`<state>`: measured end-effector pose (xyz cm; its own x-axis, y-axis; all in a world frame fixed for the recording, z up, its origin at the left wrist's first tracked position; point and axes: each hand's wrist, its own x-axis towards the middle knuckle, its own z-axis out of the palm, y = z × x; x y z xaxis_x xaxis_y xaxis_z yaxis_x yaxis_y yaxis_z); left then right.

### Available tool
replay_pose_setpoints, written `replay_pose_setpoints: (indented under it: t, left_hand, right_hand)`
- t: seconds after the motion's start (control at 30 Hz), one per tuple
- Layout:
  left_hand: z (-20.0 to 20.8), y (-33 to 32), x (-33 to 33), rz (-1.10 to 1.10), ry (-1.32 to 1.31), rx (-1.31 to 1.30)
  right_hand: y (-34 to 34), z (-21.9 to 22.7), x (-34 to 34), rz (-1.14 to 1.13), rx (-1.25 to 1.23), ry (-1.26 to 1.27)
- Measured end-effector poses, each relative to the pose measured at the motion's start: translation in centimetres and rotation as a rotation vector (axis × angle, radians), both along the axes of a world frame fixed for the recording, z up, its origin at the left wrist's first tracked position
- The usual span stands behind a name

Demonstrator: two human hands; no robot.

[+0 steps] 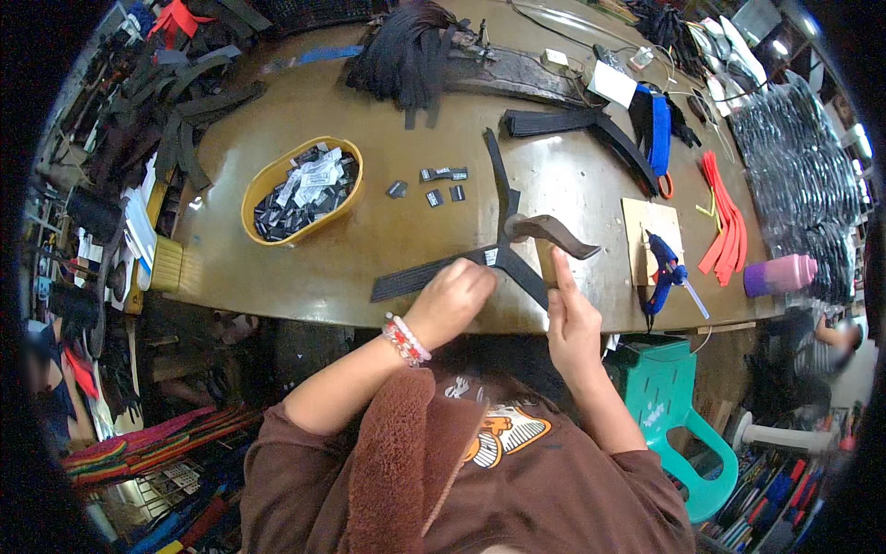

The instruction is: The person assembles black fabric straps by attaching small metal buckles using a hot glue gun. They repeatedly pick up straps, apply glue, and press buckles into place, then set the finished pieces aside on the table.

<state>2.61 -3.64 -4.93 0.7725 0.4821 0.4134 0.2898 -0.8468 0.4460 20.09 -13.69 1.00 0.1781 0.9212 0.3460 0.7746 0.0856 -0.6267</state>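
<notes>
With our left grip (466, 288) curled over the black strap (420, 279) on the surface (318, 277), its pinch hidden, and our right grip (574, 319) wrapped round the hammer (565, 234), we should steady the strap flat, left knuckles clear.

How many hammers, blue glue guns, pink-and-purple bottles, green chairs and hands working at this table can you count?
Hammer: 1
Glue gun: 1
Bottle: 1
Chair: 1
Left hand, right hand: 2
Total: 6
</notes>
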Motion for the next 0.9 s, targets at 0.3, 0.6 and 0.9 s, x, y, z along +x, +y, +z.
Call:
replay_pose_setpoints:
  t: [0.3,0.6,0.9]
  left_hand:
    - [2.8,-4.7,1.5,-0.204,0.454,0.218]
    - [5.8,16.3,-18.9,0.330,-1.364,-0.740]
    - [3.5,19.6,-26.6,0.352,-2.163,-1.383]
  right_hand:
    - [6.6,-3.1,9.5,-0.306,0.070,-0.269]
    - [6.3,-6.3,12.4,-0.518,-0.021,-0.527]
    - [6.8,-5.9,11.8,-0.549,-0.037,-0.571]
